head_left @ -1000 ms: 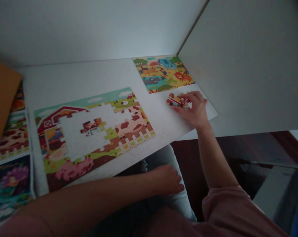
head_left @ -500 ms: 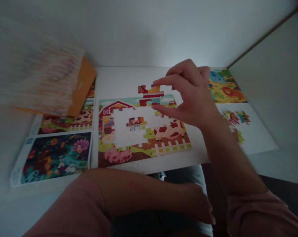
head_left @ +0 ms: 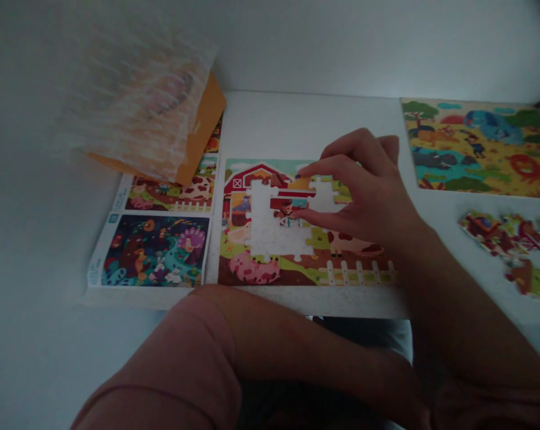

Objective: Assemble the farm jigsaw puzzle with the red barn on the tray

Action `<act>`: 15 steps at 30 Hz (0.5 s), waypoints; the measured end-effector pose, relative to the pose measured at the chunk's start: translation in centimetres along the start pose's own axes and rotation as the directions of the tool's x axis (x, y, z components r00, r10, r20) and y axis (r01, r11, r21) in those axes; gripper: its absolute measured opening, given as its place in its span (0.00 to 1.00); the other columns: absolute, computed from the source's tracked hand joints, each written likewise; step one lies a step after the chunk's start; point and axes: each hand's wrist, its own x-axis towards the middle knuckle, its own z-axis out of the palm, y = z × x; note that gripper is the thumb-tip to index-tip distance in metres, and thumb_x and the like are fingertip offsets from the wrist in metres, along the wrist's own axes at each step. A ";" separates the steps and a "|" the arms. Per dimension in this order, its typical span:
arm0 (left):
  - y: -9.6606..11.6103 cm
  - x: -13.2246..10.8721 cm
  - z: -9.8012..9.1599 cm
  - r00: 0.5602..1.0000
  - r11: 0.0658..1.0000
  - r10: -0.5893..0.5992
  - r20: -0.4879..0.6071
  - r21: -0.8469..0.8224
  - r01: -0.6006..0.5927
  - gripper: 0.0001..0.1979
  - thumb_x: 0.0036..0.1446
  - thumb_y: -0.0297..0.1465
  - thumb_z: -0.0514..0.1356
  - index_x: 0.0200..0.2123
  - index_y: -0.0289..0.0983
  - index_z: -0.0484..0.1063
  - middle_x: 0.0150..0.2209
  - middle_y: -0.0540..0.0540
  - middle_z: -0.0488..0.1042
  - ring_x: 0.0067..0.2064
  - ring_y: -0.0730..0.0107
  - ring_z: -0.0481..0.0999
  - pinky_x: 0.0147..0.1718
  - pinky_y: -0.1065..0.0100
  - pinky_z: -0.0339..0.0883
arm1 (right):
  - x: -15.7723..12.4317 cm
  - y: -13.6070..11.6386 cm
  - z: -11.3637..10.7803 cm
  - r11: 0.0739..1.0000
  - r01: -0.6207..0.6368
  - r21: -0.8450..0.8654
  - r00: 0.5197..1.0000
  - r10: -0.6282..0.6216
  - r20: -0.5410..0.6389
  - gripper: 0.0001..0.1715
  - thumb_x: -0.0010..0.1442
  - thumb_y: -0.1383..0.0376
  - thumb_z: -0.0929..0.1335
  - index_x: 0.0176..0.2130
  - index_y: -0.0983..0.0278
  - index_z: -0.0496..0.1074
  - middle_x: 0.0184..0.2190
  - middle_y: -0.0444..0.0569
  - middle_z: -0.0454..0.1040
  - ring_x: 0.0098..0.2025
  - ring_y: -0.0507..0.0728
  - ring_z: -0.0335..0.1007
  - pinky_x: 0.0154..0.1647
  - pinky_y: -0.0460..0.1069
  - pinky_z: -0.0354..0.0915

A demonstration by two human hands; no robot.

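Right hand (head_left: 363, 191) lowered from above top edge of farm jigsaw (head_left: 247, 266); red-and-orange piece (head_left: 294, 194) now over white gap (head_left: 265, 233), pinched between thumb and fingertips, grip firmly on it. Whether piece touches board: cannot tell. Left hand (head_left: 395, 388) low, dim, past table (head_left: 305, 119) edge; its grip cannot be told. Loose pieces (head_left: 502, 236) lie right, below safari picture (head_left: 475, 146); orange envelope (head_left: 202, 113) upper left.
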 end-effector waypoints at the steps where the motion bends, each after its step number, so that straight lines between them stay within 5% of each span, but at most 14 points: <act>1: -0.3 -0.1 -0.1 1.000 0.999 0.009 -0.001 -0.047 -0.009 0.22 0.57 0.27 0.45 0.34 0.59 0.73 0.42 0.58 0.76 0.43 0.85 0.74 0.19 0.78 0.58 | 0.0 -0.1 0.0 1.000 -0.008 -0.004 1.000 0.008 0.008 0.27 0.54 0.42 0.64 0.47 0.54 0.68 0.47 0.50 0.65 0.48 0.66 0.60 0.51 0.64 0.51; 4: -1.5 0.1 0.0 0.997 0.956 0.081 0.009 -0.285 -0.075 0.18 0.56 0.30 0.45 0.35 0.49 0.75 0.41 0.53 0.77 0.43 0.80 0.74 0.30 0.74 0.68 | 0.0 -0.4 0.1 0.999 -0.022 -0.029 0.999 0.023 0.036 0.25 0.56 0.44 0.64 0.48 0.53 0.67 0.48 0.49 0.65 0.48 0.66 0.60 0.51 0.64 0.51; 8: -2.0 0.4 0.4 0.996 0.905 0.094 -0.009 -0.415 -0.089 0.15 0.55 0.32 0.47 0.30 0.46 0.74 0.37 0.51 0.78 0.40 0.76 0.76 0.27 0.73 0.67 | 0.0 -0.3 0.1 0.999 -0.026 -0.045 0.996 0.030 0.080 0.26 0.55 0.45 0.66 0.49 0.53 0.66 0.49 0.50 0.64 0.49 0.66 0.60 0.51 0.64 0.51; 11: -1.4 -0.1 -0.2 0.999 0.928 -0.027 -0.044 -0.372 0.009 0.14 0.54 0.31 0.49 0.28 0.47 0.73 0.33 0.51 0.77 0.36 0.74 0.76 0.23 0.72 0.65 | 0.0 0.3 0.1 1.000 -0.024 -0.020 0.988 0.027 0.154 0.27 0.54 0.47 0.67 0.51 0.53 0.66 0.51 0.51 0.62 0.51 0.67 0.59 0.51 0.63 0.53; 15: -0.8 -2.0 -3.4 0.944 0.934 -0.328 -0.028 -0.156 0.320 0.11 0.53 0.31 0.51 0.25 0.48 0.72 0.29 0.50 0.74 0.29 0.70 0.75 0.18 0.72 0.60 | 0.0 1.1 0.0 0.997 0.025 0.071 0.948 -0.046 0.314 0.26 0.53 0.51 0.69 0.51 0.53 0.67 0.52 0.51 0.60 0.53 0.67 0.57 0.50 0.61 0.57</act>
